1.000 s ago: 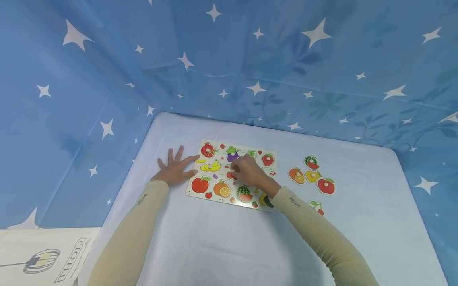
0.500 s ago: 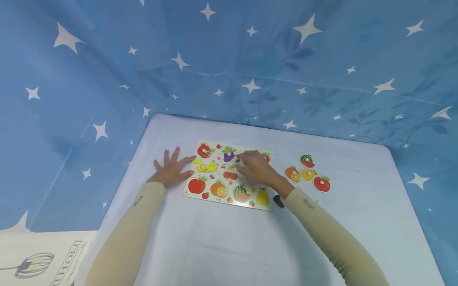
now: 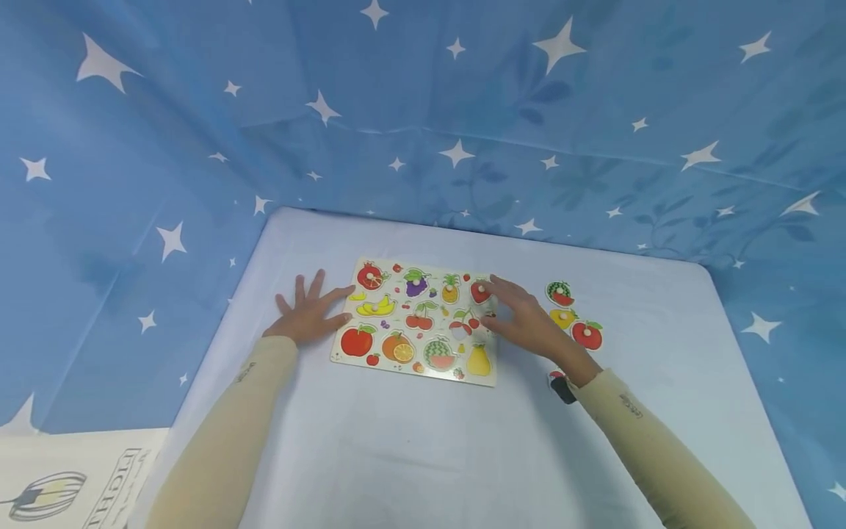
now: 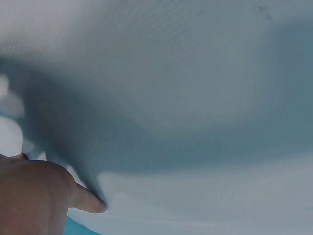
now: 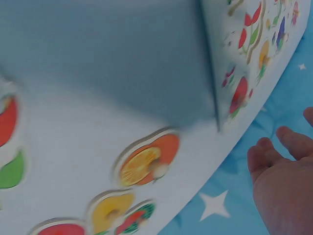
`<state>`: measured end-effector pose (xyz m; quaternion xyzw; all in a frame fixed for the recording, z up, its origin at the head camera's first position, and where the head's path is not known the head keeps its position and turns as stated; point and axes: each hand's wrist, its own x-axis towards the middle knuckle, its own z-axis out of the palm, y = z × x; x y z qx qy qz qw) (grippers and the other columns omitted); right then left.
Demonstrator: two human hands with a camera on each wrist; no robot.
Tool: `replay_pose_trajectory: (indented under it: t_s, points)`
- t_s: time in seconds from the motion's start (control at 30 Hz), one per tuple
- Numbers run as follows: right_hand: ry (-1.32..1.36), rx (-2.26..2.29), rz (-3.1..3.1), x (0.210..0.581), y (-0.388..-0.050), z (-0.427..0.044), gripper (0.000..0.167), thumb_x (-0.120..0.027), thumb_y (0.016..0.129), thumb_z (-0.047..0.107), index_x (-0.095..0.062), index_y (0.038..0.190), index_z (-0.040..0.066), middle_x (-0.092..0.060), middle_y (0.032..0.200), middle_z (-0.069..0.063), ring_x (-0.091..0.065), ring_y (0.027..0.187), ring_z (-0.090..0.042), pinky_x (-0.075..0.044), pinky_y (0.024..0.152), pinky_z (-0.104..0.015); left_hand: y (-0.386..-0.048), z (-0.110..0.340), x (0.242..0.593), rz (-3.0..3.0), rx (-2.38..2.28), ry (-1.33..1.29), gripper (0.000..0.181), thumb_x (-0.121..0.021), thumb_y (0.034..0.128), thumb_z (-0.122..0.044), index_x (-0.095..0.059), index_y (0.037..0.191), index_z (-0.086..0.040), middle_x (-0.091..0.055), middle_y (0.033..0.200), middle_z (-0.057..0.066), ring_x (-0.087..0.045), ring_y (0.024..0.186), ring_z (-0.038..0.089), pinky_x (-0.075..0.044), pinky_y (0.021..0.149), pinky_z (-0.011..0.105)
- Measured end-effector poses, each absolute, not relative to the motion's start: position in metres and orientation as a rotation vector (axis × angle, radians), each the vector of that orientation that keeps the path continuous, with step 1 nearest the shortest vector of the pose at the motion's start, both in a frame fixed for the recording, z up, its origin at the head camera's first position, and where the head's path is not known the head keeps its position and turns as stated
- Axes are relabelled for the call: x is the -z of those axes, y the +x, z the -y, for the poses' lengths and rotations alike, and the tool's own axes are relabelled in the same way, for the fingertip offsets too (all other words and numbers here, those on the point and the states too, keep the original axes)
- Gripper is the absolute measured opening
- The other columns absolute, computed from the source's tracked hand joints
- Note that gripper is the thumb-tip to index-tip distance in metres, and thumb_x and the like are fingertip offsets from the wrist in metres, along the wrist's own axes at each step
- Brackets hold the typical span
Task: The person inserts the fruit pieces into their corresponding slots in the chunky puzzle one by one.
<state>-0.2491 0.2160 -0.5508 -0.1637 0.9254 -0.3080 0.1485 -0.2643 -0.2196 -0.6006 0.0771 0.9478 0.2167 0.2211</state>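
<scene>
The fruit puzzle board (image 3: pixel 393 373) lies flat on the table. My left hand (image 3: pixel 307 316) rests spread at its left edge, thumb and index finger touching the border; part of the left hand (image 4: pixel 44 196) shows in the left wrist view. At the board's right edge is my right hand (image 3: pixel 532 319), fingers parted beside the strawberry piece (image 3: pixel 480 292), holding nothing. The right hand (image 5: pixel 283 181) appears at the right in the right wrist view. Knobbed pineapple (image 3: pixel 451 294), grape (image 3: pixel 416 285) and cherry (image 3: pixel 419 317) pieces sit on the board.
Right of the board lie loose watermelon (image 3: pixel 559 293), pear (image 3: pixel 562 317) and apple (image 3: pixel 587 335) pieces; the orange piece (image 5: pixel 149 159) shows in the right wrist view. Another piece is partly hidden by a dark band at the right wrist. A starred blue curtain (image 3: pixel 396 95) stands behind the table.
My right hand has moved right, from the middle of the board to its right edge, and its fingers have parted. The cherry piece is uncovered. My left hand stays at the left edge.
</scene>
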Motion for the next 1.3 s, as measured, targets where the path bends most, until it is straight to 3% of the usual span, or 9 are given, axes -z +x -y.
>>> replay_pose_trajectory:
  t_s: [0.2, 0.43, 0.67, 0.87, 1.03, 1.3]
  points:
    - [-0.383, 0.838, -2.701, 0.553, -0.233, -0.246, 0.08, -0.075, 0.102, 0.03, -0.035, 0.168, 0.01, -0.02, 0.177, -0.016, -0.018, 0.161, -0.043, -0.031, 0.118, -0.071, -0.266, 0.221, 0.604, -2.618, -0.598, 0.219, 0.072, -0.062, 0.1053, -0.051, -0.034, 0.169, -0.034, 0.011, 0.177, 0.021, 0.021, 0.155, 0.057, 0.01, 0.11, 0.087]
    - [-0.292, 0.867, -2.683, 0.552, -0.212, -0.283, 0.082, -0.077, 0.101, 0.027, -0.034, 0.168, 0.01, -0.016, 0.178, -0.017, -0.015, 0.16, -0.048, -0.023, 0.117, -0.078, -0.266, 0.222, 0.605, -2.616, -0.602, 0.204, 0.074, -0.064, 0.1038, -0.052, -0.035, 0.169, -0.033, 0.011, 0.177, 0.022, 0.021, 0.155, 0.057, 0.012, 0.109, 0.087]
    - [-0.241, 0.9, -2.692, 0.555, -0.191, -0.31, 0.081, -0.081, 0.098, 0.022, -0.038, 0.165, 0.004, -0.034, 0.17, -0.024, -0.032, 0.152, -0.052, -0.032, 0.114, -0.076, -0.266, 0.222, 0.604, -2.619, -0.588, 0.202, 0.074, -0.063, 0.1041, -0.052, -0.034, 0.169, -0.033, 0.011, 0.177, 0.022, 0.02, 0.155, 0.057, 0.011, 0.11, 0.087]
    - [-0.205, 0.871, -2.746, 0.564, -0.173, -0.326, 0.068, -0.082, 0.096, 0.013, -0.051, 0.154, -0.002, -0.051, 0.155, -0.029, -0.039, 0.144, -0.053, -0.033, 0.112, -0.077, -0.266, 0.22, 0.602, -2.615, -0.581, 0.205, 0.073, -0.062, 0.1049, -0.051, -0.033, 0.17, -0.033, 0.012, 0.177, 0.022, 0.021, 0.155, 0.057, 0.011, 0.11, 0.087]
    - [-0.194, 0.87, -2.784, 0.571, -0.162, -0.331, 0.056, -0.083, 0.092, 0.007, -0.062, 0.144, -0.002, -0.06, 0.142, -0.03, -0.045, 0.133, -0.052, -0.044, 0.104, -0.073, -0.265, 0.219, 0.599, -2.608, -0.574, 0.21, 0.073, -0.061, 0.1054, -0.051, -0.032, 0.17, -0.032, 0.013, 0.177, 0.022, 0.022, 0.155, 0.057, 0.012, 0.109, 0.087]
    - [-0.227, 0.897, -2.809, 0.58, -0.152, -0.331, 0.029, -0.085, 0.089, 0.0, -0.075, 0.116, -0.001, -0.073, 0.113, -0.014, -0.054, 0.111, -0.037, -0.045, 0.092, -0.055, -0.264, 0.219, 0.597, -2.614, -0.565, 0.21, 0.074, -0.061, 0.1054, -0.05, -0.032, 0.17, -0.031, 0.012, 0.177, 0.023, 0.021, 0.155, 0.058, 0.011, 0.11, 0.087]
